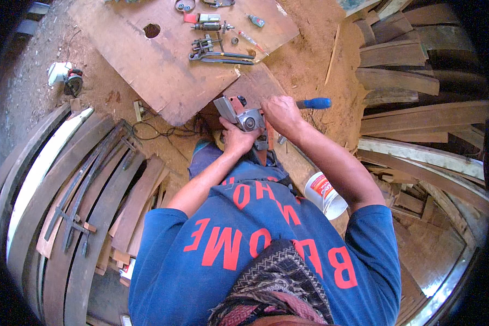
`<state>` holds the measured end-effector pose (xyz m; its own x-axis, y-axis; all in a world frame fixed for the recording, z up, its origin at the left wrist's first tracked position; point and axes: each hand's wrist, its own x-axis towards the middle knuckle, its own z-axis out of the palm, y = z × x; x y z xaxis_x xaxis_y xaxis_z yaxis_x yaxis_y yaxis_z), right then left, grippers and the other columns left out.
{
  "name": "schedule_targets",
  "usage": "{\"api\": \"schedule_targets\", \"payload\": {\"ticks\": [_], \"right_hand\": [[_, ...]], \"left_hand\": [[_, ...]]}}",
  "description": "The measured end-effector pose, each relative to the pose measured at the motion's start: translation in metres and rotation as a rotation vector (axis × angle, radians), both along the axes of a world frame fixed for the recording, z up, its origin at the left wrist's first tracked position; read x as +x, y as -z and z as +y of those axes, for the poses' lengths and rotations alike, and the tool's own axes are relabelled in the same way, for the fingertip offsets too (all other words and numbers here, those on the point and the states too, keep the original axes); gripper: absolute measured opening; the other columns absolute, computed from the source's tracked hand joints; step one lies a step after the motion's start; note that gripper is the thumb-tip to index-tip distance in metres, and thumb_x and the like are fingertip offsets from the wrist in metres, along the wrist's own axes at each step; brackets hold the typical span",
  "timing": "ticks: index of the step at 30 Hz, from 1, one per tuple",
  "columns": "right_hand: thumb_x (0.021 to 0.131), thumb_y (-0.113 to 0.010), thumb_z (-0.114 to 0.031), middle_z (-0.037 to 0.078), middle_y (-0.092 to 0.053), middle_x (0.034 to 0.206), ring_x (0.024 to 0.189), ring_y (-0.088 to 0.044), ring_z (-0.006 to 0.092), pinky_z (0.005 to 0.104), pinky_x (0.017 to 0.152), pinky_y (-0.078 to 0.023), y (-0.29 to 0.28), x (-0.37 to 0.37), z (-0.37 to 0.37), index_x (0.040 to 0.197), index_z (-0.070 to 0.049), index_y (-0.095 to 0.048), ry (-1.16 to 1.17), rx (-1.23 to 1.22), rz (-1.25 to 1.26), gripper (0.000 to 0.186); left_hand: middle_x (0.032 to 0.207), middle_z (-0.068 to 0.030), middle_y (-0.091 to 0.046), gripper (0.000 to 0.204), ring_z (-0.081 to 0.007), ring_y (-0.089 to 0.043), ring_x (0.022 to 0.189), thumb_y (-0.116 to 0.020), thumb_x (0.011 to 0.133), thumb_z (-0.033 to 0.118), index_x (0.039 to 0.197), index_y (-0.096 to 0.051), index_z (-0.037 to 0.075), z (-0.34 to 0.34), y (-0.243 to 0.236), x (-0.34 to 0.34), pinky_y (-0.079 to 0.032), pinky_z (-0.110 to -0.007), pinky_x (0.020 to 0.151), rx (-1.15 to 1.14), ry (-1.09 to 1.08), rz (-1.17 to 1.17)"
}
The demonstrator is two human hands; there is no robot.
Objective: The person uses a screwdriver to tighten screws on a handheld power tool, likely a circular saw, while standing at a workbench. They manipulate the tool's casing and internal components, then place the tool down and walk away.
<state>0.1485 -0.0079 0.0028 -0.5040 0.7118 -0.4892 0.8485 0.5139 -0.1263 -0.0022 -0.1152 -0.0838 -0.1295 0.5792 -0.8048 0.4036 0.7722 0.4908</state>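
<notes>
power tool (pixel 248 120), orange and grey, sits between the two hands, just in front of the lap and near the close edge of the brown board (pixel 171 81). i'd expect it to be heavy for its size, stiff all over, with most of the weight in the metal end; that bare metal could be slippery under sawdust, while the orange casing should give better grip. fragile it doesn't look, though i'd guess a knock could hurt the casing. i'd take it by the orange body with one hand and support the metal end with the other, keeping fingertips off any edge i can't see from here.

my left hand (pixel 237 137) is partly closed around the tool's near side, fingers curled underneath and out of sight. my right hand (pixel 281 114) is bent into a loose fist at its right side, close against it; i can't tell what, if anything, is inside that fist. just beyond it a blue screwdriver handle (pixel 316 103) sticks out to the right, and i can't make out whether the hand touches it. dark cable (pixel 171 132) loops on the ground to the left.
</notes>
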Motion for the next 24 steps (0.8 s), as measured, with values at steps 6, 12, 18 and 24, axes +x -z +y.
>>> {"api": "schedule_targets", "payload": {"ticks": [6,12,18,24], "right_hand": [[0.091,-0.067,-0.016,0.012,-0.077,0.084,0.086,-0.078,0.0288,0.0413,0.070,-0.062,0.014,0.004,-0.009,0.085,-0.010,-0.074,-0.086,0.111,0.004,0.011],[0.093,-0.066,-0.016,0.015,-0.075,0.092,0.086,-0.078,0.0319,0.0433,0.070,-0.063,0.020,-0.001,-0.004,0.097,-0.007,-0.071,-0.014,0.098,0.094,0.011],[0.093,-0.065,-0.017,0.027,-0.074,0.100,0.093,-0.075,0.0449,0.0543,0.080,-0.060,0.026,-0.016,-0.011,0.105,0.001,-0.067,0.171,-0.092,0.059,0.021],[0.089,-0.066,-0.013,0.025,-0.077,0.093,0.086,-0.078,0.0412,0.0520,0.073,-0.064,0.043,-0.007,-0.010,0.096,-0.001,-0.075,0.201,-0.034,0.069,0.016]], "left_hand": [[0.144,-0.0432,-0.049,0.143,-0.0547,-0.055,0.134,-0.093,0.067,0.052,0.159,-0.002,-0.011,-0.001,-0.004,0.002,-0.048,-0.053,0.113,0.017,0.011,0.070],[0.147,-0.0434,-0.047,0.144,-0.0550,-0.053,0.136,-0.093,0.067,0.050,0.160,0.000,-0.008,0.000,-0.002,0.002,-0.046,-0.054,0.115,0.018,-0.009,0.073],[0.153,-0.0455,-0.040,0.155,-0.0542,-0.047,0.142,-0.092,0.068,0.058,0.163,0.008,-0.013,0.001,0.005,-0.002,-0.039,-0.052,0.121,-0.021,0.003,-0.004],[0.151,-0.0462,-0.041,0.154,-0.0549,-0.048,0.140,-0.092,0.068,0.059,0.163,0.007,-0.012,0.001,0.002,-0.003,-0.041,-0.053,0.119,-0.021,-0.010,-0.024]]}}
